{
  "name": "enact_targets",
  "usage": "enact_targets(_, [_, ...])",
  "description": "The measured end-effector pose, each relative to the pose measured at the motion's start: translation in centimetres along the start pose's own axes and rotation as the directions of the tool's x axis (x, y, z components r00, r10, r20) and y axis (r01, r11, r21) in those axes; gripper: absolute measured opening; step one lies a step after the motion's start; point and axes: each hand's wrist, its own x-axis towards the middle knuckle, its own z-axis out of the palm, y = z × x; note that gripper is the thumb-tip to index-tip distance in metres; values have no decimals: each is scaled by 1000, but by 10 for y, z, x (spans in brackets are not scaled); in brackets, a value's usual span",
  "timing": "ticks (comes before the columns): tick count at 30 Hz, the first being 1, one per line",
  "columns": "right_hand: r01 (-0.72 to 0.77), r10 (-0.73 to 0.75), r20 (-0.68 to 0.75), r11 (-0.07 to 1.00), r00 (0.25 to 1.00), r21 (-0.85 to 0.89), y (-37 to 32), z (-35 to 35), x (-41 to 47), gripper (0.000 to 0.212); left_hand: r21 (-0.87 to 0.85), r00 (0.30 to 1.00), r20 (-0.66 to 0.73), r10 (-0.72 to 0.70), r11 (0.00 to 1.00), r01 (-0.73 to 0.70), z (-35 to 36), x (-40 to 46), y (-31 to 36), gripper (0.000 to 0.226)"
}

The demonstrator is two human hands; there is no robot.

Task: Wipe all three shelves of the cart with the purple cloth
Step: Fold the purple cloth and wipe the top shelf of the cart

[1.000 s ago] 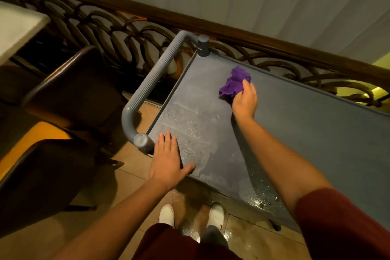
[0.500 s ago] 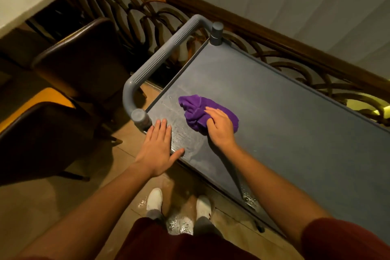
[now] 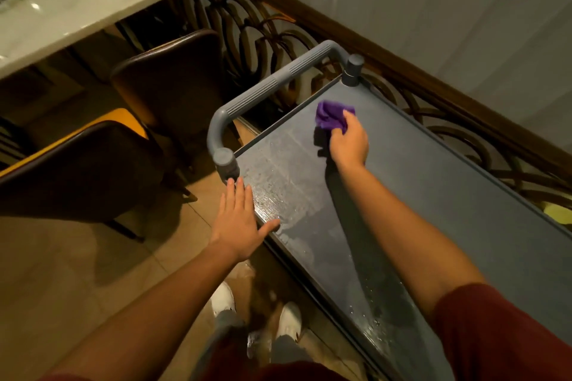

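Observation:
The cart's grey top shelf point(image 3: 448, 195) runs from the middle to the lower right, streaked with wet patches near its left end. My right hand point(image 3: 349, 142) grips the bunched purple cloth point(image 3: 331, 117) and presses it on the shelf near the far left corner. My left hand point(image 3: 240, 219) lies flat with fingers spread on the shelf's near edge, just below the handle's post. The two lower shelves are hidden under the top one.
The cart's grey handle point(image 3: 272, 86) arches off its left end. Two dark chairs point(image 3: 167, 77) and a white table point(image 3: 62, 0) stand to the left. A wooden railing with iron scrollwork point(image 3: 433, 77) runs behind the cart. My white shoes point(image 3: 223, 300) stand on wet tiles.
My right hand swept the cloth from the far side toward the near left edge, then back out to the far left corner. My left hand stayed on the near edge.

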Motion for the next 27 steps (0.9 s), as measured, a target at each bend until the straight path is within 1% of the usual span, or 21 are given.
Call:
enact_targets(1, [54,-51,48,996,998,-71,-3,5,12,46,-7,1000,17,25,1000,-25,-1,1,-3,116])
enact_targets(3, [129,-94,172,971,981,-203,-2,27,22,47,-10,997,53,60,998,-60,-1,1,-8,124])
enact_targets(5, [207,-142,233,937,962,-283,4,51,17,42,3,996,73,57,998,-57,1,2,-9,127])
enact_targets(6, [248,-185,235,930,954,-272,8,59,8,38,11,996,78,49,999,-50,2,3,-9,127])
enact_targets(8, [320,-270,256,931,928,-178,16,64,-12,37,18,996,86,39,999,-41,1,4,-8,126])
enact_targets(10, [362,-317,307,927,897,-102,29,55,-33,41,33,992,115,47,998,-51,-1,3,-6,126])
enact_targets(12, [391,-339,369,918,866,-74,45,37,-59,43,39,989,140,47,998,-53,-4,2,-4,126])
enact_targets(16, [411,-340,453,909,824,-65,64,4,-106,40,88,982,180,53,994,-69,-13,2,-2,129])
enact_targets(20, [343,-291,432,938,854,-46,82,-26,-139,40,-20,977,194,93,996,-91,-17,0,-7,139])
enact_targets(23, [360,-288,452,930,844,-80,92,-49,-165,39,16,977,190,96,995,-101,-17,-1,-8,143])
enact_targets(25, [322,-244,512,944,824,-68,88,-62,-168,39,32,978,189,90,995,-98,-18,0,-6,142])
enact_targets(27, [238,-187,583,971,791,-12,74,-68,-164,36,41,978,192,83,995,-92,-19,1,-6,142])
